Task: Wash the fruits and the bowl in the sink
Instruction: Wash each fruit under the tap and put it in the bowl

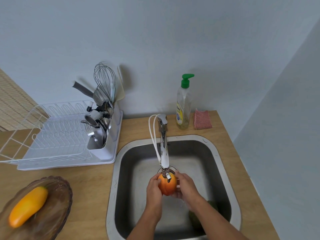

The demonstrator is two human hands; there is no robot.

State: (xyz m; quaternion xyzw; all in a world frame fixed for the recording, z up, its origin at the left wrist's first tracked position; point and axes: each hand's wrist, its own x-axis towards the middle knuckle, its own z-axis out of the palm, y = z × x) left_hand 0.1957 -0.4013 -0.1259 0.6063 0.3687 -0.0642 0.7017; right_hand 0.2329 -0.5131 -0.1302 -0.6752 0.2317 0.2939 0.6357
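Head-worn wide view, facing forward and down, close above sink (223,163)

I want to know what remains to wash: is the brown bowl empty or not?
Not empty. The brown bowl on the counter holds one long yellow fruit lying inside it.

An orange-red fruit (167,187) sits under the tap over the sink (214,153); a yellow fruit (27,206) lies in the brown bowl (58,210), near left.

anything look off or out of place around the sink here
Nothing looks spilled or broken. One small oddity: a white hose loops loosely from the tap base along its spout. Otherwise both hands, left hand and right hand, hold the orange fruit under the spout, and a green fruit lies in the sink.
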